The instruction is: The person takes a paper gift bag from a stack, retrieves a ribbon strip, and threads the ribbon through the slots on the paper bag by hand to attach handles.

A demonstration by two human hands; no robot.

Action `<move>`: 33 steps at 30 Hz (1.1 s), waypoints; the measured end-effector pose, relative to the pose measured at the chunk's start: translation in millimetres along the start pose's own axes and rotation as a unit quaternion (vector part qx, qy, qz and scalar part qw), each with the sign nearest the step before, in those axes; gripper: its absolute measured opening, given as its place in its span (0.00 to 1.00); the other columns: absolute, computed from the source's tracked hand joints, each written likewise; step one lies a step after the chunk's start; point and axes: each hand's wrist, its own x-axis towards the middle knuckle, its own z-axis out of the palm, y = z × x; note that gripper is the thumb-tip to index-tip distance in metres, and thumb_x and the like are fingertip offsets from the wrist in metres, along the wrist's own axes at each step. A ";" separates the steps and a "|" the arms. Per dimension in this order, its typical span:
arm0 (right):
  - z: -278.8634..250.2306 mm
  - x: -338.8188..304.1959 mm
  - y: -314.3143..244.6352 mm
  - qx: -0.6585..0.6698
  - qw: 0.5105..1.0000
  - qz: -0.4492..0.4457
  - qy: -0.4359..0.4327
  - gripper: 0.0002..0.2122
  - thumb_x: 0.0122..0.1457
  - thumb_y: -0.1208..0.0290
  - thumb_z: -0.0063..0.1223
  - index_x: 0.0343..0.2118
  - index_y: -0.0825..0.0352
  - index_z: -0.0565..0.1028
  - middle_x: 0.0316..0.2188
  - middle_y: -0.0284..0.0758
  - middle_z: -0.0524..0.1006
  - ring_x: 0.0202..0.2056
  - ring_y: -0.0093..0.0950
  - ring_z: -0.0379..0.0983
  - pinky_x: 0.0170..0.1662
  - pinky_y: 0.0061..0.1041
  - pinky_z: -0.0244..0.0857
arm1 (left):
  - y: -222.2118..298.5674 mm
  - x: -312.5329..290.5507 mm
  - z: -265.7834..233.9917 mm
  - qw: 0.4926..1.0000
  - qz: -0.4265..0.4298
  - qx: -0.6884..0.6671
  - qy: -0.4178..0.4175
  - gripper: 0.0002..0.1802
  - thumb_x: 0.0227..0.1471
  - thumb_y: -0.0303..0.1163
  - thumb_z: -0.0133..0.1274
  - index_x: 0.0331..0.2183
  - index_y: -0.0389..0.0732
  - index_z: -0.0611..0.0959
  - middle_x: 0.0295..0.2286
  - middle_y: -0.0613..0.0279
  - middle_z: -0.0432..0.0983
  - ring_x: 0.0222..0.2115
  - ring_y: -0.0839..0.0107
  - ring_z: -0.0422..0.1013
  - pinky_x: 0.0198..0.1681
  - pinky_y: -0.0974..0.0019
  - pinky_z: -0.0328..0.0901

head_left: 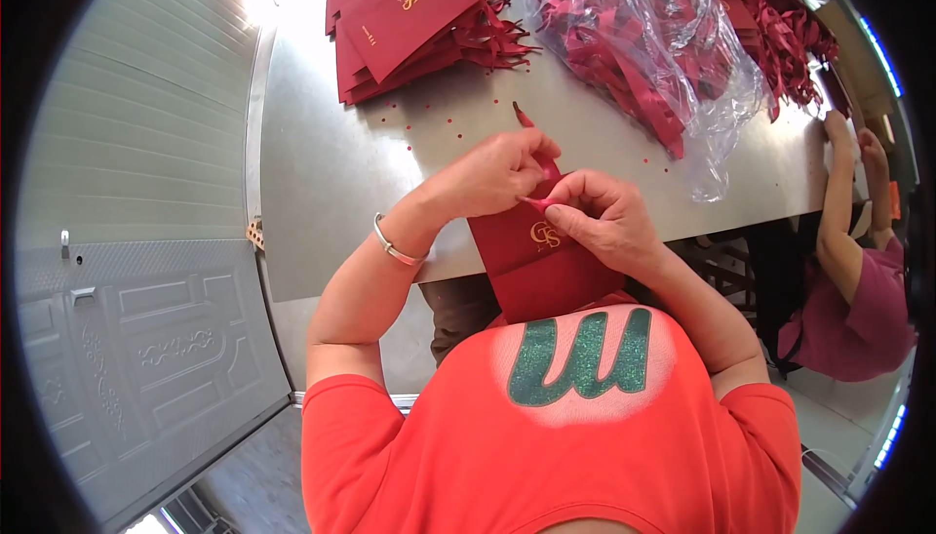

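Note:
A dark red paper gift bag (515,259) with a gold emblem lies between my body and the near table edge, its lower part against my shirt. At its far end is a red ribbon (535,204). My left hand (502,171), a bracelet on its wrist, has its fingers closed on the ribbon near the bag's top. Thumb and forefinger of my right hand (606,217) pinch the ribbon just beside it, over the bag's right edge. A pointed dark-tipped ribbon end (524,115) sticks out beyond my left hand. The exact loop or knot is hidden by my fingers.
On the metal table (302,173) a pile of red gift bags (390,32) stands far left. Clear plastic (717,95) covers red ribbons at the far middle, with more ribboned bags (780,32) beyond. Small red dots are scattered about. A co-worker (853,300) works at the right.

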 end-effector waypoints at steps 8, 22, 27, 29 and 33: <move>3.8 2.5 14.6 -0.122 0.991 0.005 0.058 0.04 0.58 0.76 0.57 0.31 0.70 0.75 0.22 0.25 0.75 0.23 0.11 0.68 0.26 0.11 0.62 | 23.7 -15.5 -29.3 0.992 -0.073 0.088 -0.048 0.17 0.46 0.21 0.49 0.42 0.33 0.76 0.29 0.60 0.82 0.27 0.79 0.72 0.31 0.75 0.66; 8.0 3.5 14.8 -0.127 0.987 -0.028 0.097 0.04 0.58 0.77 0.57 0.34 0.71 0.77 0.22 0.22 0.73 0.22 0.09 0.64 0.25 0.09 0.58 | 4.9 -42.3 -42.5 0.958 -0.221 -0.087 -0.159 0.15 0.46 0.22 0.54 0.39 0.31 0.79 0.21 0.66 0.76 0.13 0.81 0.67 0.17 0.76 0.58; 7.7 3.1 13.9 -0.141 0.984 -0.051 0.094 0.03 0.57 0.78 0.58 0.33 0.71 0.78 0.22 0.21 0.73 0.22 0.08 0.63 0.26 0.09 0.56 | -3.7 -44.8 -36.0 0.954 -0.195 -0.170 -0.152 0.13 0.50 0.18 0.50 0.41 0.28 0.78 0.22 0.63 0.77 0.11 0.82 0.66 0.13 0.78 0.57; 6.5 2.0 14.5 -0.135 0.983 -0.045 0.113 0.03 0.56 0.79 0.58 0.33 0.71 0.78 0.21 0.21 0.73 0.23 0.09 0.62 0.26 0.09 0.56 | -5.1 -43.8 -35.6 0.953 -0.184 -0.196 -0.141 0.12 0.52 0.19 0.50 0.40 0.27 0.77 0.21 0.64 0.75 0.12 0.82 0.68 0.13 0.78 0.56; 6.6 1.5 14.0 -0.150 0.981 -0.048 0.114 0.03 0.56 0.80 0.58 0.33 0.71 0.78 0.21 0.22 0.73 0.22 0.09 0.63 0.25 0.09 0.56 | -4.1 -46.7 -32.3 0.950 -0.179 -0.220 -0.130 0.12 0.53 0.20 0.49 0.40 0.27 0.77 0.21 0.64 0.75 0.12 0.81 0.68 0.12 0.79 0.55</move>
